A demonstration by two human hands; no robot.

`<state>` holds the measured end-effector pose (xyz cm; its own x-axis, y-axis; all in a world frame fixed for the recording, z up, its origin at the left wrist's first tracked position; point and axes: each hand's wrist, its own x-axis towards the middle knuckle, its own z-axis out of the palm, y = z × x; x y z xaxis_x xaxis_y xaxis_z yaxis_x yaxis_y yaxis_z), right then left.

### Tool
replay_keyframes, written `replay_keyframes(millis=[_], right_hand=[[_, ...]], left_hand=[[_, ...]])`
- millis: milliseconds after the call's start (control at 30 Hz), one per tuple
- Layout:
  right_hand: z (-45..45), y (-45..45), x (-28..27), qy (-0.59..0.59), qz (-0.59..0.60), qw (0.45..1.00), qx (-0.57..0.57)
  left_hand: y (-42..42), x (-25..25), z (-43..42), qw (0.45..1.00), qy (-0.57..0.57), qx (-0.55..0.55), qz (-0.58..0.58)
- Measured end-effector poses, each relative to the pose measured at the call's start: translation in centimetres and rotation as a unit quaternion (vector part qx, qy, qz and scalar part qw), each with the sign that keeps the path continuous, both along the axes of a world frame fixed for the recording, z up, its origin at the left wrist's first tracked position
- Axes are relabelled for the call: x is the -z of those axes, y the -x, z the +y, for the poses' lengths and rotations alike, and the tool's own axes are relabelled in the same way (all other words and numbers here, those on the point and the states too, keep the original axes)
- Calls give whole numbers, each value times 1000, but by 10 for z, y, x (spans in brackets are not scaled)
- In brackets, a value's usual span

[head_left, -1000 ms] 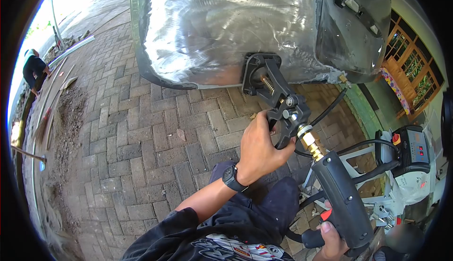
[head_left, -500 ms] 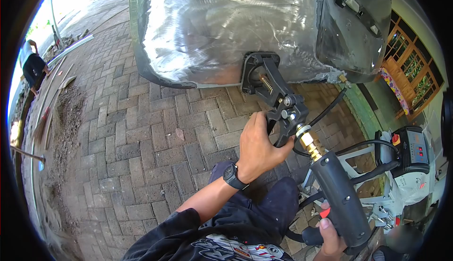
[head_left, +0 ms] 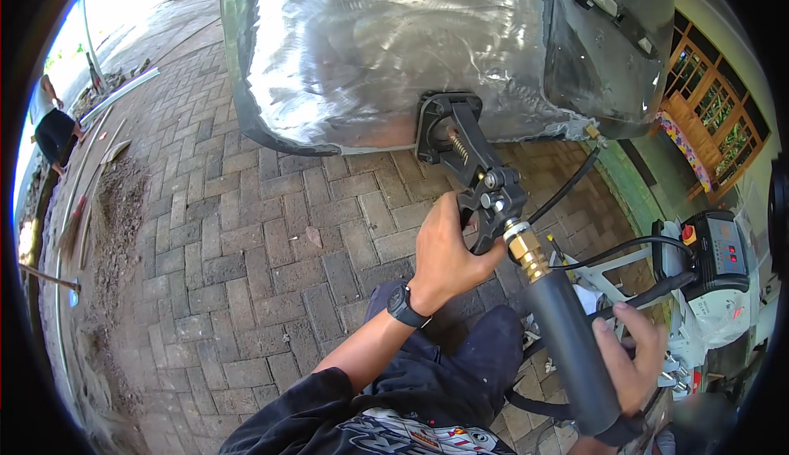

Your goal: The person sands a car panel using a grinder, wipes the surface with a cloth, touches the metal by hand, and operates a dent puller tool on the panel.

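Silver, scuffed bare metal covers the curved panel (head_left: 386, 44) at the far side, its dark lower edge rounding off at the left and its near-right corner carrying a small brass fitting (head_left: 592, 132) with a black hose (head_left: 573, 184) running off it. Grey-brown brick paving (head_left: 246, 266) spreads wide to the left of the tool and on under the panel, leaving room to move on that side. Space is tighter at the right, where black cables pass between the tool and a black box-shaped machine with a red switch and a lit red display (head_left: 715, 249), on a pale metal stand.

Against the panel's lower edge sits the square foot of a black lever-type puller with a coil spring (head_left: 472, 143). It slants toward the near right, joined through a brass-coloured stepped coupling (head_left: 528, 252) to a long matte-black cylinder (head_left: 567, 344).

With its wrist in a black watch (head_left: 403, 304), the left hand (head_left: 445, 258) reaches in from the near left, fingers and thumb closed around the puller's levers. At the near right, the right hand (head_left: 637, 360) is beside the cylinder, palm tipped up, fingers bent and spread; whether it grips a handle underneath cannot be told.
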<state>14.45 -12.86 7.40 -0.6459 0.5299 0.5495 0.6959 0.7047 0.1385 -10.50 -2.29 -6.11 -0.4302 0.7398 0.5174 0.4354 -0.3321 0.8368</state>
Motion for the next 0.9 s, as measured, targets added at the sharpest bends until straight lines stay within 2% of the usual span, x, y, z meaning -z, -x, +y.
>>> replay_keyframes(millis=[67, 100, 133, 200, 333, 433, 533, 567, 633, 667, 700, 733, 767, 800, 833, 900], right_hand=[[4, 6, 24, 114, 198, 973, -13], [-18, -13, 65, 339, 444, 828, 49], [-18, -12, 77, 428, 546, 720, 26], [-24, -10, 98, 560, 706, 434, -15], [-28, -28, 187, 583, 689, 412, 128], [-37, -51, 271, 597, 672, 370, 236], [-68, -78, 335, 648, 620, 381, 225], [-71, -89, 313, 758, 365, 456, 291], [-59, -74, 256, 654, 121, 686, 295], [-52, -58, 245, 571, -4, 771, 281], [-41, -40, 251, 509, 232, 793, 242], [-17, -20, 258, 329, 206, 903, 182], [7, -6, 265, 218, 161, 952, 139], [22, 0, 286, 290, 151, 937, 127], [33, 7, 308, 453, 211, 854, 145], [42, 10, 319, 484, 254, 823, 152]], left_hand=[[-3, -1, -3, 1000, 3, 10, -8], [-5, 0, -5, 1000, 2, 11, -11], [-8, 3, -8, 1000, 4, 13, -13], [-13, 20, -15, 999, 46, -4, 27], [-20, 83, -42, 968, 208, 11, 139], [-30, 145, -65, 940, 274, 5, 202], [-35, 185, -85, 918, 320, 11, 233], [-34, 193, -92, 911, 334, 17, 240], [-37, 199, -102, 894, 371, 21, 249], [-38, 201, -107, 891, 375, 19, 255], [-40, 203, -108, 890, 374, 17, 260], [-43, 203, -107, 891, 371, 12, 263], [-47, 201, -106, 891, 367, 12, 266], [-50, 197, -107, 891, 364, 10, 270], [-51, 192, -105, 892, 360, 6, 275], [-51, 185, -104, 886, 364, 5, 287]])
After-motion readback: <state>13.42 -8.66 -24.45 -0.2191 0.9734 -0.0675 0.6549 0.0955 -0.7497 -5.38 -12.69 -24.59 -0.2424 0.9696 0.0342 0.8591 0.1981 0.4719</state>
